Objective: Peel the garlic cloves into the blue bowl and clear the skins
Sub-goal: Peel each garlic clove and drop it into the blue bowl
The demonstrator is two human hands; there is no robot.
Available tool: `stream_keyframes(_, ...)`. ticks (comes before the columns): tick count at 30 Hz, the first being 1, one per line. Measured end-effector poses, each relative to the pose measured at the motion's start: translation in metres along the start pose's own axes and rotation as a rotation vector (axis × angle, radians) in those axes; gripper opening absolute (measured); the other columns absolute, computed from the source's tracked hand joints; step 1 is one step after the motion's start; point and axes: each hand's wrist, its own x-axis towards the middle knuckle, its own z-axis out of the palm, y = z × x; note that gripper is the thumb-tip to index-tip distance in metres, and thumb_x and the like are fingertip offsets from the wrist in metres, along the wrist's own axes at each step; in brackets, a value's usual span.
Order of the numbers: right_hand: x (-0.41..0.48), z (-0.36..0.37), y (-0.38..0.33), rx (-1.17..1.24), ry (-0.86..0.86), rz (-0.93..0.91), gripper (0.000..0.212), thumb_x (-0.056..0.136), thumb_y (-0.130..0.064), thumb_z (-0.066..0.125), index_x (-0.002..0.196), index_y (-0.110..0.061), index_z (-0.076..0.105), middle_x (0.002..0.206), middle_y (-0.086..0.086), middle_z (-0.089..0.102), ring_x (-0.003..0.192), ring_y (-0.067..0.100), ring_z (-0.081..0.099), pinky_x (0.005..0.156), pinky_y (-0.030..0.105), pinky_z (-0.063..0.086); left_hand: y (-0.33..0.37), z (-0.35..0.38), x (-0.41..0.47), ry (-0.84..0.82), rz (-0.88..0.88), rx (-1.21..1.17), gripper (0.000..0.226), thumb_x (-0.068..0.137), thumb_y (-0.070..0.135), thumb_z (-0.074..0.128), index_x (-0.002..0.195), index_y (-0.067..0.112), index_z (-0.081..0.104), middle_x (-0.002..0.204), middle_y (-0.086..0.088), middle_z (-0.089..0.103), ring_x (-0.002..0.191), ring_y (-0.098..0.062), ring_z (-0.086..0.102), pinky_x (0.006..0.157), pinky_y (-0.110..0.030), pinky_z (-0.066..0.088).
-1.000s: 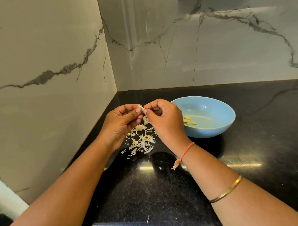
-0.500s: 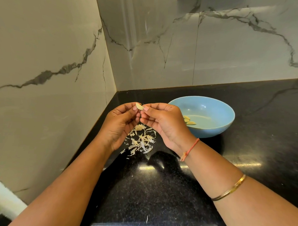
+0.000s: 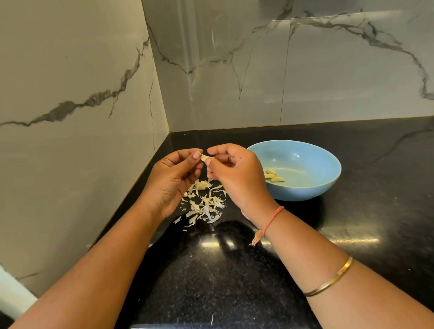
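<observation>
My left hand (image 3: 172,180) pinches a small pale garlic clove (image 3: 204,157) between thumb and fingertips, above the counter. My right hand (image 3: 237,175) meets it from the right, its thumb and forefinger pinching the clove's skin at the right end. Directly under both hands lies a scatter of papery garlic skins (image 3: 204,204) on the black counter. The blue bowl (image 3: 308,189) stands just right of my right hand, with three peeled cloves (image 3: 273,176) lying inside near its left wall.
The black stone counter (image 3: 369,219) runs into a corner of marble-patterned walls (image 3: 214,78) at the left and back. A lone skin scrap (image 3: 212,319) lies near the counter's front edge.
Both hands stay together over the skin pile. My right hand's fingers have shifted their hold on the clove, and the clove has turned slightly between the fingertips.
</observation>
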Motion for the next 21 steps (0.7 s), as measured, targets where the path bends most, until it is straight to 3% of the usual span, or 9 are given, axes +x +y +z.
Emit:
stream_keyframes(3,-0.002,0.003,0.001,-0.26,0.026,-0.213,0.009,0.085,-0.01,0.065,0.093,-0.011,0.07,0.08,-0.002,0.068,0.071,0.008,0.065,0.067,0.021,0.056,0.0,0.001,0.001,0.03,-0.001,-0.011,0.019,0.069,0.014,0.065,0.088,0.009,0.068,0.07,0.0,0.069,0.063,-0.005,0.063,0.061,-0.014,0.053)
stream_keyframes(6,0.0,0.001,0.002,-0.38,0.091,-0.317,0.01,0.085,-0.01,0.065,0.093,-0.008,0.071,0.085,0.005,0.069,0.075,0.014,0.064,0.068,0.026,0.056,0.0,-0.002,0.002,0.126,0.015,-0.005,0.014,0.074,0.014,0.067,0.087,0.009,0.067,0.066,0.003,0.068,0.061,-0.004,0.062,0.059,-0.014,0.053)
stream_keyframes(10,0.006,-0.014,-0.008,-0.544,0.133,-0.424,0.013,0.087,-0.008,0.062,0.097,-0.005,0.069,0.091,0.009,0.066,0.077,0.014,0.058,0.066,0.016,0.046,-0.001,-0.006,0.004,0.306,0.124,0.445,0.009,0.084,0.023,0.067,0.077,0.017,0.066,0.069,0.002,0.065,0.063,-0.007,0.058,0.06,-0.018,0.05)
stream_keyframes(15,0.012,-0.037,-0.017,-0.746,0.167,-0.217,0.021,0.09,-0.002,0.05,0.105,-0.006,0.065,0.105,0.011,0.059,0.085,0.016,0.049,0.064,0.012,0.024,-0.002,-0.01,0.005,0.285,0.261,0.717,0.014,0.086,0.029,0.065,0.072,0.029,0.065,0.072,0.008,0.064,0.067,-0.007,0.056,0.07,-0.026,0.049)
stream_keyframes(18,0.013,-0.043,-0.019,-0.868,0.112,-0.052,0.024,0.092,-0.006,0.049,0.113,-0.007,0.061,0.115,0.013,0.056,0.1,0.024,0.053,0.073,0.023,0.036,0.001,-0.017,0.008,0.256,0.274,0.824,0.011,0.087,0.021,0.066,0.08,0.03,0.066,0.08,0.014,0.063,0.076,0.0,0.056,0.075,-0.022,0.046)
stream_keyframes(21,0.013,-0.045,-0.02,-0.911,0.046,0.066,0.031,0.092,-0.009,0.053,0.121,-0.008,0.059,0.121,0.014,0.058,0.109,0.029,0.054,0.091,0.033,0.045,0.004,-0.027,0.013,0.255,0.258,0.884,0.016,0.086,0.012,0.066,0.099,0.021,0.068,0.089,0.009,0.063,0.081,0.002,0.056,0.077,-0.018,0.045)
